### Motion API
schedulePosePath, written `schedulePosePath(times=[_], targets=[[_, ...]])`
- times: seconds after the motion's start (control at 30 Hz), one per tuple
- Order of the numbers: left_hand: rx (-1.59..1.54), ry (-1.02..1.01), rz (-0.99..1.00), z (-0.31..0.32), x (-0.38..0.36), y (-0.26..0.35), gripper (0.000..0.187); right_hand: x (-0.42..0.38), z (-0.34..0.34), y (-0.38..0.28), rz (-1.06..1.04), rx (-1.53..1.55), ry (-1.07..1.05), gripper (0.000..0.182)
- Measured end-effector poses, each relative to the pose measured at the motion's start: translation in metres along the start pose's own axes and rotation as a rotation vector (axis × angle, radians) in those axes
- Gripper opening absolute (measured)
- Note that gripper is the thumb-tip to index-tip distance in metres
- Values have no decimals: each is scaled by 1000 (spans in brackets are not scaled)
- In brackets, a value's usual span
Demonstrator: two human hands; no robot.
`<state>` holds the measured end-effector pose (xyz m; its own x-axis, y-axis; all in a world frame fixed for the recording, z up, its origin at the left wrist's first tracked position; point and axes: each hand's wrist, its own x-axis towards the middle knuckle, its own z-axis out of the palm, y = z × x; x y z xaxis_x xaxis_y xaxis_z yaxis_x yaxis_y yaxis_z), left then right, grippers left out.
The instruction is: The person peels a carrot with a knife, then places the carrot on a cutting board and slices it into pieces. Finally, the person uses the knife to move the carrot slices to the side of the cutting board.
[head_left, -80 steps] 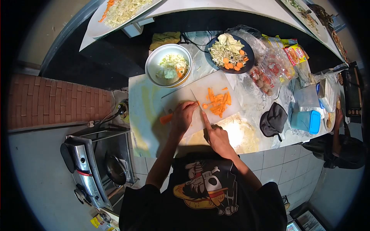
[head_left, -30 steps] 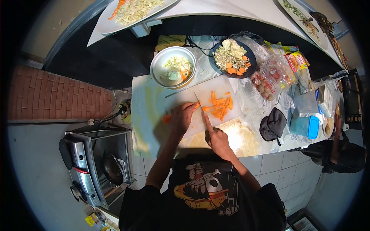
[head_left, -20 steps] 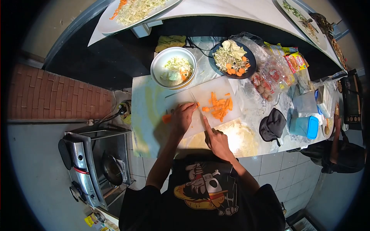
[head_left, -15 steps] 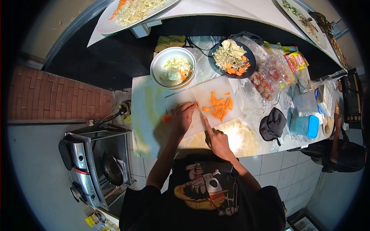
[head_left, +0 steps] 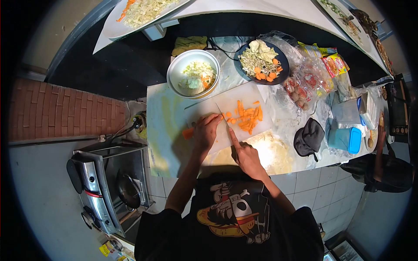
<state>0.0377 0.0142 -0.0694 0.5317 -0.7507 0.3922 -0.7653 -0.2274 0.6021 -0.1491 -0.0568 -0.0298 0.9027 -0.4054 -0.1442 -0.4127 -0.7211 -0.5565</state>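
Note:
On a white cutting board (head_left: 202,112), my left hand (head_left: 207,132) has its fingers closed round a piece of carrot; an orange end (head_left: 187,133) shows at its left side. My right hand (head_left: 247,155) grips a knife (head_left: 221,112), with the index finger stretched along it. The blade lies against the carrot by my left fingertips. Cut carrot pieces (head_left: 248,118) lie in a heap to the right of the blade. A white bowl (head_left: 173,75) of chopped vegetables stands behind the board. Behind the heap is a dark plate (head_left: 283,71) with sprouts, carrot slices and leaves.
Plastic bags (head_left: 309,80), a black cap (head_left: 309,137) and a blue-lidded container (head_left: 347,139) are on the right. Platters of food stand on the raised counter (head_left: 226,6). A metal stand with a pan (head_left: 128,191) is at left; another person (head_left: 379,172) is at far right.
The view has shifted slightly. One more cut carrot piece seems to lie just right of the blade. My hands keep nearly the same place and grip.

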Motion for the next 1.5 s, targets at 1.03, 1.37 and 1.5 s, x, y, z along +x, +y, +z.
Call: schedulePosePath(times=[1.03,1.37,1.5], targets=[[-64,-14,-9,-5,3,-7,27,0,9,-1,-50,-2,121,90],[-21,-19,-13,-4,1,-6,29,1,0,0,-32,95,71,98],[-44,-23,-11,-3,0,-10,27,4,-9,-6,14,26,-20,95]])
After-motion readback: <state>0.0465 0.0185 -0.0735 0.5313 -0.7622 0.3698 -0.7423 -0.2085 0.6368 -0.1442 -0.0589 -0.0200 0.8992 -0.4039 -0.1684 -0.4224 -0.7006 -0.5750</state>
